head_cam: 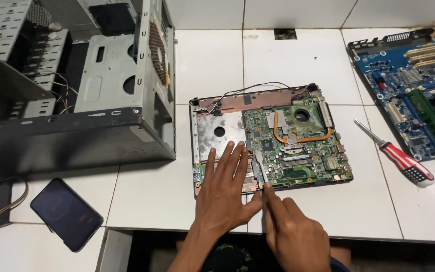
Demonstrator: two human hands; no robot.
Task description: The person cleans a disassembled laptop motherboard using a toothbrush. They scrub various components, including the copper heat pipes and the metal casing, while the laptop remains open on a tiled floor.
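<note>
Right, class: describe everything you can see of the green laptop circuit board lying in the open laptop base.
The green laptop circuit board lies flat in the dark open laptop base on the white tiled table. A curved copper heat pipe crosses its upper half beside a round hole; small chips and silver connectors cover the rest. The left hand rests flat at its left edge, fingers spread. The right hand holds a thin silvery tool against the board's left edge.

Bright, even overhead light; soft shadows, sharp focus, slight edge distortion.
</note>
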